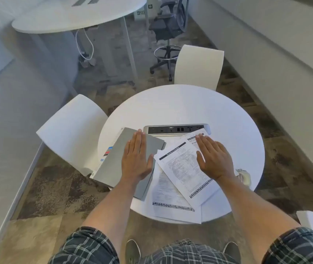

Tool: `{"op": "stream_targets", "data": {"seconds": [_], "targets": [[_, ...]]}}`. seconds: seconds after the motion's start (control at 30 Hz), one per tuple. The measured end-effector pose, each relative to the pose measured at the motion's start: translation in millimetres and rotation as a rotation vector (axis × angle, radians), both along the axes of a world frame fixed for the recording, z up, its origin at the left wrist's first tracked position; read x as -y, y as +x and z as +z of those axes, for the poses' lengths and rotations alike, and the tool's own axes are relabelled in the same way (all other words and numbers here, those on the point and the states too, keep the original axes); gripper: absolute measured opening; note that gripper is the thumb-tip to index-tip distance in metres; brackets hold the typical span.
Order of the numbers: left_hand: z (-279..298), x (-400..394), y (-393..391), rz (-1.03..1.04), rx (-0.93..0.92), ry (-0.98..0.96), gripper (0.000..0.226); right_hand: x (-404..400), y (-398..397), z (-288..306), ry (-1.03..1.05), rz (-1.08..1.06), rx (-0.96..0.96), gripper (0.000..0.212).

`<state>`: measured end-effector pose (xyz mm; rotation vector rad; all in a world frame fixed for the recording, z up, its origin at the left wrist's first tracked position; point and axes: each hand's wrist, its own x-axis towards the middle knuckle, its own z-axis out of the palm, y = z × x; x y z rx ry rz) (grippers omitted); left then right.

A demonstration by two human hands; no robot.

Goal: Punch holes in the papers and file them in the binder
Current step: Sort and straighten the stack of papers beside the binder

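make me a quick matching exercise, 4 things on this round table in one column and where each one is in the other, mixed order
Things
1. left hand
2. right hand
3. power strip
4. small pale object

Places
A. set into the middle of the round table
B. flat on the grey binder
C. at the table's right edge, past the right wrist
D. flat on the printed papers

Pairs: 1-B, 2-D, 3-A, 4-C
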<state>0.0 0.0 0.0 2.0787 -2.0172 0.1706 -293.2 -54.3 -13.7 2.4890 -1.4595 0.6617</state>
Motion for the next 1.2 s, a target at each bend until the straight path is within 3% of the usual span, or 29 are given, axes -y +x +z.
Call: {"op": "stream_targets", "data": {"seconds": [0.37,0.57,0.83,1.0,1.2], "targets": [[-56.0,-41.1,-26.8,0.068,-0.102,0.385,0.075,-31.9,9.0,-36.1,0.298,0.004,-0.147,0.056],[-78.7,-48.8,-33.8,0.106,-0.162,0.467,0.064,-42.7,29.2,-54.2,0.402,0.015,-0.168,0.064],[-95.1,-46.7,-41.0,0.159,-0.271,0.565,0.059,-52.9,55.4,-75.6,0.677,-0.049,-0.396,0.072],[-102.0,-37.9,-44.9,0.209,-0.336,0.562,0.053,-54.2,61.3,-86.0,0.753,-0.126,-0.48,0.095],[-100.0,-20.3,-56.7,0.388,-0.487,0.531,0.05,-52.5,73.1,-84.0,0.742,-0.112,-0.506,0.077]]}}
